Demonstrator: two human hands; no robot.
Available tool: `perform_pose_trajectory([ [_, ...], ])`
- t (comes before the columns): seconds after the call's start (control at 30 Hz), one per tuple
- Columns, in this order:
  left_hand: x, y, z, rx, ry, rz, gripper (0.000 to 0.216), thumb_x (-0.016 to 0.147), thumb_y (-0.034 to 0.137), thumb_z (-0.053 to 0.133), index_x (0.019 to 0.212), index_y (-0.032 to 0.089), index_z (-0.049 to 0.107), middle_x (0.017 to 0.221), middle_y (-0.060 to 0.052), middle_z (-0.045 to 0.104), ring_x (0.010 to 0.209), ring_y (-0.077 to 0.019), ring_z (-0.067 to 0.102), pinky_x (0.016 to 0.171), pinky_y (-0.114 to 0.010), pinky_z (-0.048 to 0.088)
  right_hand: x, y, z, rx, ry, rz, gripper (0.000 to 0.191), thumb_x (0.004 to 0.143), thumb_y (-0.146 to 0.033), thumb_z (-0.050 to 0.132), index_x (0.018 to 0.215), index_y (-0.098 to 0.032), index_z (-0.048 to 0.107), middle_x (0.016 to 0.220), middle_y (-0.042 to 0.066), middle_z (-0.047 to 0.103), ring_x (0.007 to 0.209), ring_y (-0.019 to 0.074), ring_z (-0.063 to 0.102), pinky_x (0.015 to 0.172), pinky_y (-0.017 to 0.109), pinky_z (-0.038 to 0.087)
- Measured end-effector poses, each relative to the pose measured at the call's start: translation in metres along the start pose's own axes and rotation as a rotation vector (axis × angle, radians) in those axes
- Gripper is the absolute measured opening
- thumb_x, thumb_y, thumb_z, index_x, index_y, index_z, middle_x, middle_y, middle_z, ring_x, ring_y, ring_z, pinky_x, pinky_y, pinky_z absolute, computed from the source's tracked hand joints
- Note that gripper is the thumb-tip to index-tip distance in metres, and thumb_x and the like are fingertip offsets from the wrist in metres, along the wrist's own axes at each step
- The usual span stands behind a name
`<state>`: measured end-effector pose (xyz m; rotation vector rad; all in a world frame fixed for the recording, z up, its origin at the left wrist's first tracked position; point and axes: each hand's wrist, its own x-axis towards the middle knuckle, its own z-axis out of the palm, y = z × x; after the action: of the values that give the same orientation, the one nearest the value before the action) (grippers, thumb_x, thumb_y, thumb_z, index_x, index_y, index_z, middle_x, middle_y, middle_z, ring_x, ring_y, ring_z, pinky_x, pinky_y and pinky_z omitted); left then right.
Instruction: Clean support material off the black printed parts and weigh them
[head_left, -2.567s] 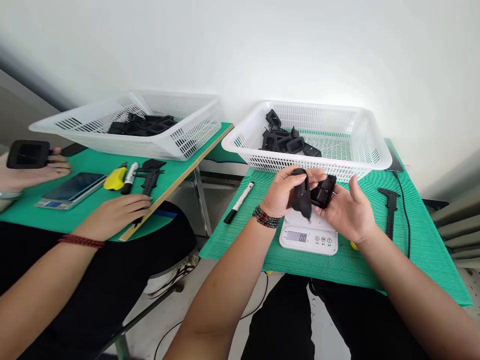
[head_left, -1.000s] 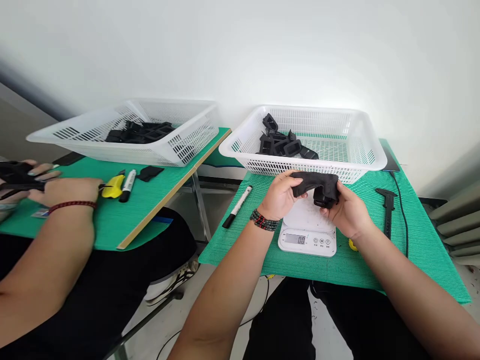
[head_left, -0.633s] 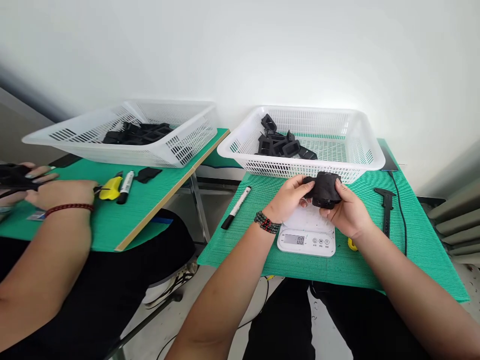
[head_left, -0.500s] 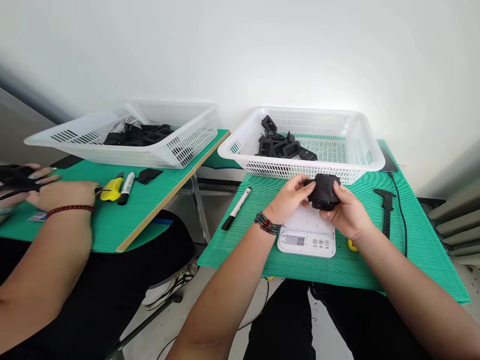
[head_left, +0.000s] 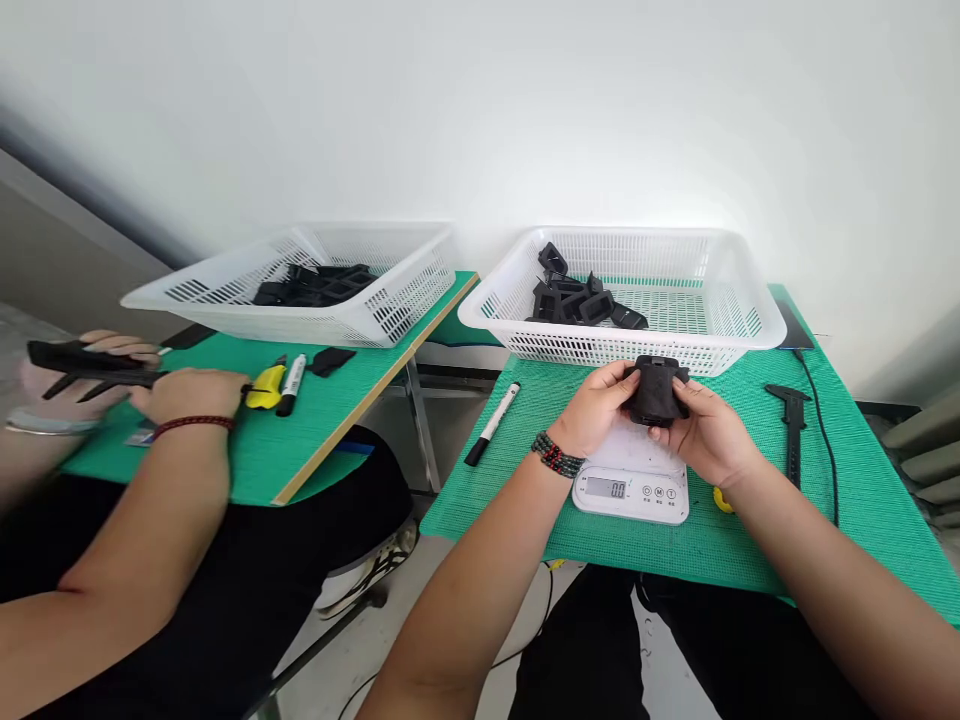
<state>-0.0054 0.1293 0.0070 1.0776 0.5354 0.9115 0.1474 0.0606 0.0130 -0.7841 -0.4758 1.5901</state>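
The left hand and right hand gripped between thumbs and fingers a matte black, block-shaped piece, which had extended leftward a second earlier and now presented a compact face. It was held over the far part of the flat white digital scale, whose display read 0.0, suggesting no load. The white slotted plastic basket left little room ahead; more green mesh-covered tabletop showed toward the white-and-black marker at left, with the front edge near the scale.
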Motion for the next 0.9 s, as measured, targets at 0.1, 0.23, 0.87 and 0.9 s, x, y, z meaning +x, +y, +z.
perform_pose_trajectory([
  [0.1, 0.001, -0.005, 0.001, 0.025, 0.033, 0.063, 0.038, 0.076, 0.052, 0.081, 0.09, 0.019, 0.07, 0.081, -0.001, 0.065, 0.072, -0.0141, 0.056, 0.065, -0.027, 0.044, -0.001, 0.001, 0.001, 0.007, 0.052, -0.045, 0.022, 0.075, -0.028, 0.086, 0.089, -0.019, 0.072, 0.087, 0.003, 0.071, 0.073, 0.0158, 0.065, 0.055, 0.026, 0.059],
  [0.23, 0.002, -0.01, 0.004, 0.164, 0.099, 0.208, 0.041, 0.082, 0.06, 0.072, 0.088, 0.019, 0.069, 0.084, -0.002, 0.064, 0.078, -0.0167, 0.055, 0.07, -0.029, 0.046, -0.002, 0.005, 0.004, -0.065, 0.037, -0.088, 0.031, 0.07, -0.034, 0.091, 0.091, -0.019, 0.074, 0.087, 0.002, 0.072, 0.072, 0.0139, 0.062, 0.057, 0.025, 0.058],
  [0.87, -0.013, -0.004, 0.017, 0.318, -0.015, 0.204, 0.052, 0.082, 0.07, 0.067, 0.074, 0.019, 0.059, 0.067, 0.001, 0.047, 0.063, -0.0133, 0.042, 0.059, -0.03, 0.035, -0.005, 0.01, 0.003, -0.123, 0.078, -0.217, 0.028, 0.076, -0.045, 0.085, 0.088, -0.022, 0.075, 0.083, 0.002, 0.071, 0.068, 0.0152, 0.06, 0.058, 0.028, 0.054],
  [0.9, -0.013, -0.004, 0.017, 0.312, -0.001, 0.207, 0.052, 0.082, 0.07, 0.067, 0.073, 0.019, 0.058, 0.066, 0.001, 0.046, 0.063, -0.013, 0.041, 0.058, -0.03, 0.034, -0.006, 0.009, 0.004, -0.126, 0.059, -0.209, 0.028, 0.075, -0.046, 0.085, 0.088, -0.022, 0.075, 0.082, 0.002, 0.071, 0.067, 0.0148, 0.06, 0.057, 0.027, 0.053],
])
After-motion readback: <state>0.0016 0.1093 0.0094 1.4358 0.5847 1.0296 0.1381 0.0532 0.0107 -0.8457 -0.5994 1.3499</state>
